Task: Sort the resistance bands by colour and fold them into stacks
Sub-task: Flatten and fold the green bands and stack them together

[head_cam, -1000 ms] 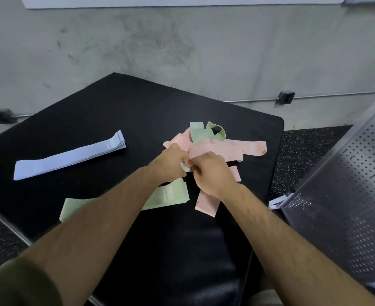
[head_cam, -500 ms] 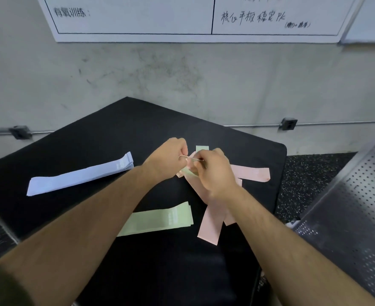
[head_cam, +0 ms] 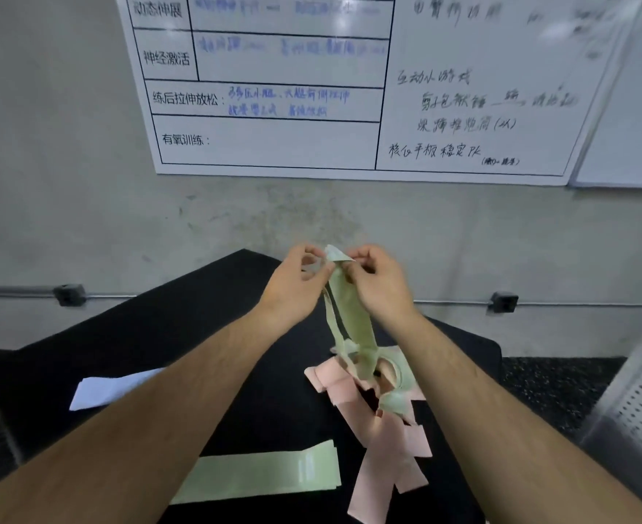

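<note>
Both hands are up over the far corner of the black padded table (head_cam: 168, 334) rn. My left hand (head_cam: 294, 283) and right hand (head_cam: 380, 285) each pinch the top end of a long pale green stretchy resistance band (head_cam: 351, 319), thumb + fingertips clamped on it. The hands sit just beside each other w/ the band's folded tip poking up between them.

The band hangs down from my grip, a bit twisted. Its bottom end curls into loops on top of the heap of pale pink flat resistance bands (head_cam: 383, 436). Can't tell if those loops are the same band or a 2nd green one tangled in, tbh. The pink heap is a crisscross mess toward the right edge of the table, w/ a couple of strips trailing toward the near edge.

The flat folded stack of pale green bands (head_cam: 274, 472) lies near the near edge, just left of the pink stuff and not touching it, partly under my left forearm. The flat stack of pale lilac-blue bands (head_cam: 107, 391) is over by the left edge, well apart from the rest and also half hidden by that arm.

Behind the table there's a grey concrete wall w/ a white ruled whiteboard (head_cam: 274, 138) covered in handwriting, and a thin grey conduit pipe (head_cam: 576, 305) below it. A silver perforated metal panel (head_cam: 641, 402) is off the right edge, dark speckled floor (head_cam: 550, 387) next to it.
</note>
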